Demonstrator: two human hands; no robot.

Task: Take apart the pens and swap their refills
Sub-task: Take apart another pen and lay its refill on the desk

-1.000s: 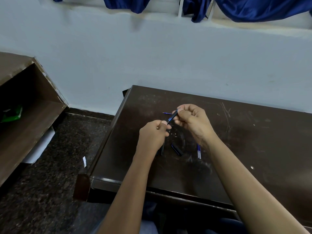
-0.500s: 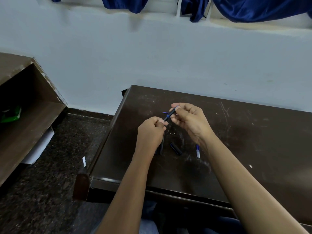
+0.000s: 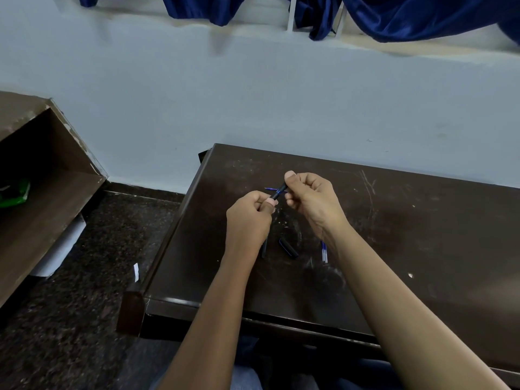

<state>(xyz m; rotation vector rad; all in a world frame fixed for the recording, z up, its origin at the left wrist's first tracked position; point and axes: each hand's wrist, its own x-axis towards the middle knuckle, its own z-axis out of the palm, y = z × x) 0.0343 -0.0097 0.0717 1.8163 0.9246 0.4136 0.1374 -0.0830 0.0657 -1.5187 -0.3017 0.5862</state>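
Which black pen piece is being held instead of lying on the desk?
The slim black barrel gripped at both ends by the left hand and right hand. The stubby black piece lies loose on the desk nearer the person.

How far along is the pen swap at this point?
Done: at least one pen looks taken apart, since a black pen piece and a loose refill lie on the desk. In hand: left hand and right hand grip a dark pen between them. Left: no swap visibly finished.
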